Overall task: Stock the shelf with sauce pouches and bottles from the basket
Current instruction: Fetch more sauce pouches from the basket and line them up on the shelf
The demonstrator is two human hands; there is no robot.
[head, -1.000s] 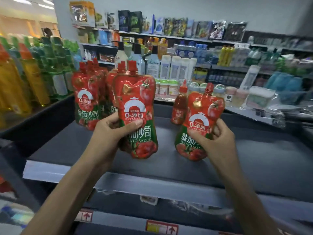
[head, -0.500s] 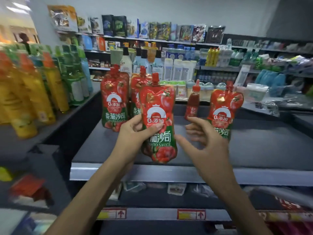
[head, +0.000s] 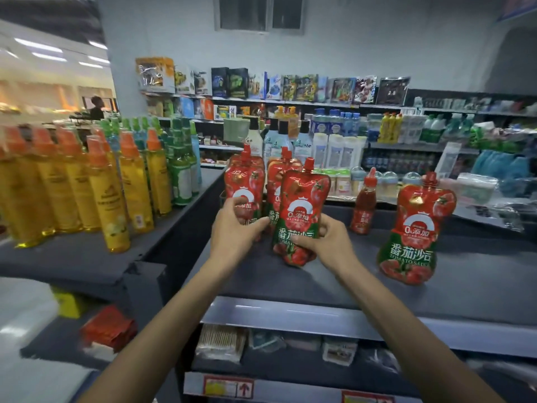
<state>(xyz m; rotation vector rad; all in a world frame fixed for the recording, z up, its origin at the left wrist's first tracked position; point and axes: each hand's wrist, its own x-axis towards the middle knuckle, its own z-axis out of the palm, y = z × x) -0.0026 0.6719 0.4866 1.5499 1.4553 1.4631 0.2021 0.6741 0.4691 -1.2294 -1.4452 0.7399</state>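
- Red foil front pouch (head: 302,210) sits at centre frame. The right hand (head: 325,242) pinches its lower half, fingers across the label and thumb on the right edge.
- Just left of it, the left hand (head: 235,228) curls its fingers over the face of the rear pouch (head: 244,181), and its thumb reaches the front pouch's left edge.
- The front pouch leans a little to the right, and I cannot tell whether its base is flat on the shelf (head: 479,289). Released like this, the soft bottom would likely let it tip forward off the shelf edge.
- A middle pouch (head: 276,178) stands close behind, touching or nearly touching the others. A push from either hand could knock the whole cluster over backwards.
- At centre right a small bottle (head: 363,205) stands narrow and tall. A right arm swinging out could clip it.
- Further right a lone pouch (head: 415,228) stands unsupported and well apart from the cluster. A jolt to the shelf might topple it.
- Yellow bottles (head: 107,193) fill the left of the frame, clear of both hands.
- No basket is in view, so I cannot judge how much stock remains.
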